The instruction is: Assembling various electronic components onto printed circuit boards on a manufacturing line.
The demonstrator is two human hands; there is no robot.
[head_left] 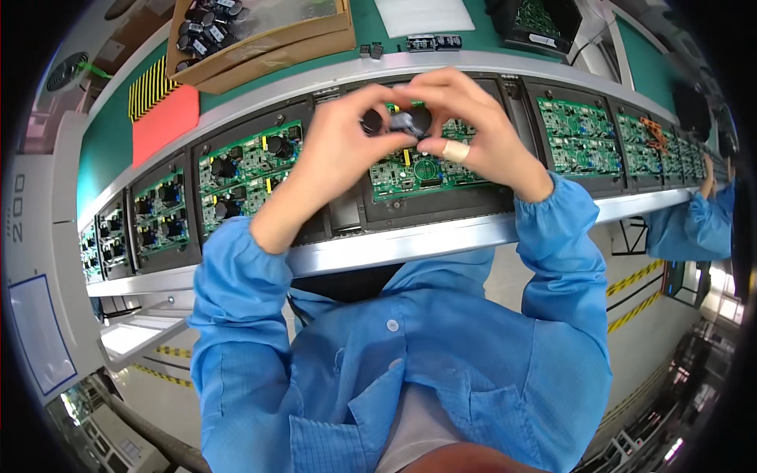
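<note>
Just above a green circuit board [426, 175] in a black carrier frame, my two hands meet around dark cylindrical capacitors. My left hand [344, 134] is closed, its thumb and fingers curled about a black capacitor [371, 121] beside the palm. Between both hands' fingertips lies another black capacitor [419, 120], slightly blurred. My right hand [482, 118], with a tan bandage on one digit, pinches it from the right. The fingers partly cover both capacitors and the board's upper part.
Framed boards line the rail; the left-hand ones [251, 169] carry black capacitors. Behind stands a cardboard box [268, 55] of capacitors, beside a red sheet [164, 126]. Several loose capacitors [434, 42], a white foam sheet [424, 14] and a black bin [536, 24] sit farther back. Another person's sleeve [690, 225] shows at right.
</note>
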